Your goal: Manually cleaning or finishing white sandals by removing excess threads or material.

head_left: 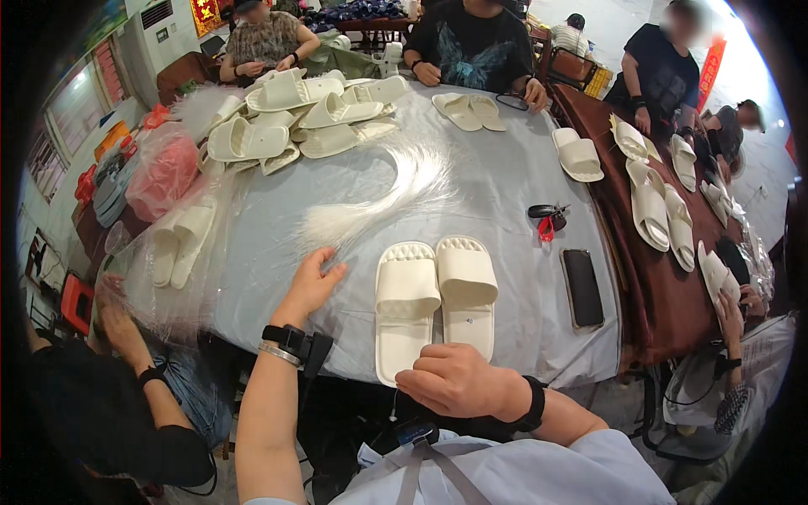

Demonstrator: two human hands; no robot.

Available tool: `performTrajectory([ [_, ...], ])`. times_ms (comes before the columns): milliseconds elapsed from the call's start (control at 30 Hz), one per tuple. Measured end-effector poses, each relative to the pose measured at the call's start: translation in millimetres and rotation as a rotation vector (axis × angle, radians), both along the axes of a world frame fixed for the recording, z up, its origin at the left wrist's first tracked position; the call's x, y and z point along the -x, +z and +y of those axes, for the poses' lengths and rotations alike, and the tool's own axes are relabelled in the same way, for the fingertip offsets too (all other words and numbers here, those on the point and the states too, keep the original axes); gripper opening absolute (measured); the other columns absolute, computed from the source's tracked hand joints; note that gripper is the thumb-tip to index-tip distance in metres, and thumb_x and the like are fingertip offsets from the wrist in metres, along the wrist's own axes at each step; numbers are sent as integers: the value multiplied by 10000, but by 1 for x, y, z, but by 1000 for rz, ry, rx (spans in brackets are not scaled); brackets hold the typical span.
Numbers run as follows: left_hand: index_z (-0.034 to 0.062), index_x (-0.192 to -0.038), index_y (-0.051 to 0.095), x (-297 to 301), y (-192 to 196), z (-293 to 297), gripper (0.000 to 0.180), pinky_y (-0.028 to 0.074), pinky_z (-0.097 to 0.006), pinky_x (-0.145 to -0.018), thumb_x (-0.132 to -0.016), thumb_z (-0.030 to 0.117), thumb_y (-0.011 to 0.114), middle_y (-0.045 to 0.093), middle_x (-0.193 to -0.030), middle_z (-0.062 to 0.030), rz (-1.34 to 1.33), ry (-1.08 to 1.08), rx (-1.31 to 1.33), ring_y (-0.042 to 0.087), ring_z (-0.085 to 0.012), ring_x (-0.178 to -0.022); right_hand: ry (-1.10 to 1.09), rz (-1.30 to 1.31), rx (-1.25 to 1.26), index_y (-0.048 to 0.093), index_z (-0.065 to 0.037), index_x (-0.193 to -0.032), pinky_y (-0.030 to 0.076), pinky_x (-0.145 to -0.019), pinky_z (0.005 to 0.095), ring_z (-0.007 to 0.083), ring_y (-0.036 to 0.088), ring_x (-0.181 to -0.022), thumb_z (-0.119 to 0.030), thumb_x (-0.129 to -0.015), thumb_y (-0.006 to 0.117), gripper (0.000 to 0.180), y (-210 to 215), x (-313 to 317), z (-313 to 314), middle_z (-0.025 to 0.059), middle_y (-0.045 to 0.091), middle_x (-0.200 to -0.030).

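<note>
A pair of cream slippers (pixel 406 290) lies side by side on the grey-covered table right in front of me, toes pointing away. My right hand (pixel 454 380) is closed in a pinch over their heel ends. A thin pale strand with a small white end hangs below its fingers; what exactly they grip is too small to name. To the left of the slippers, my left hand (pixel 315 282) is held over the tabletop with fingers apart and nothing in it. Just beyond its fingertips fans a bundle of fine white strands (pixel 396 189).
A heap of cream slippers (pixel 261 139) fills the far left. Clear plastic bags (pixel 135 261) cover the left edge. To my right lie a black phone (pixel 582 288) and small black-handled snips (pixel 547 212). More slippers (pixel 648 206) rest on the brown surface. Several people sit or stand around the table.
</note>
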State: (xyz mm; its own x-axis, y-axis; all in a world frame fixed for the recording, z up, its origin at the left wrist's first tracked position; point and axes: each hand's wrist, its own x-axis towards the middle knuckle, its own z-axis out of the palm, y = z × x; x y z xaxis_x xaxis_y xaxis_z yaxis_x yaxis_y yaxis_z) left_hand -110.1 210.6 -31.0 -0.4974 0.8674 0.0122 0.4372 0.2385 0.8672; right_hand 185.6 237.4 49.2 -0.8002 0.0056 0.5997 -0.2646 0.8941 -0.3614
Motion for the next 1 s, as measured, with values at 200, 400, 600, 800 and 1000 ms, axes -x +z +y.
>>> performTrajectory([
  [200, -37, -1251, 554, -2, -3, 0, 514, 522, -303, -734, -863, 271, 690, 565, -1229, -187, 54, -6, -5, 610, -181, -796, -9, -61, -10, 570, -52, -838, 456, -524, 346, 208, 536, -599, -109, -812, 672, 119, -1, -4, 1, 44, 494, -632],
  [400, -32, -1250, 557, -10, -2, 4, 523, 524, -322, -789, -860, 289, 689, 551, -1248, -190, 2, -5, 28, 627, -218, -917, -8, -128, -11, 555, -57, -824, 466, -541, 359, 223, 550, -617, -111, -805, 651, 112, -6, -9, 4, 52, 512, -653],
  [600, -28, -1285, 529, 3, 19, -43, 582, 455, -386, -971, -859, 336, 686, 571, -1259, -234, 39, -13, -34, 564, -333, -1153, 1, -275, -35, 598, -70, -808, 469, -522, 384, 255, 567, -582, -24, -701, 669, 136, -24, 6, 7, 56, 547, -640],
  [800, 23, -1359, 469, -24, 89, -213, 544, 493, -306, -903, -895, 213, 679, 627, -1190, -103, -352, -59, -191, 606, -162, -1029, -96, -426, 19, 603, -17, -822, 455, -574, 410, 343, 577, -644, 63, -727, 634, 128, -36, -3, 20, 142, 582, -692],
  [1000, 70, -1335, 507, -121, 55, -436, 636, 477, -346, -936, -805, 308, 765, 607, -1243, -105, -572, 434, 57, 589, -197, -1111, -13, -519, -51, 601, 28, -881, 451, -615, 406, 355, 578, -668, 10, -855, 600, 32, -36, -1, 26, 182, 591, -739],
])
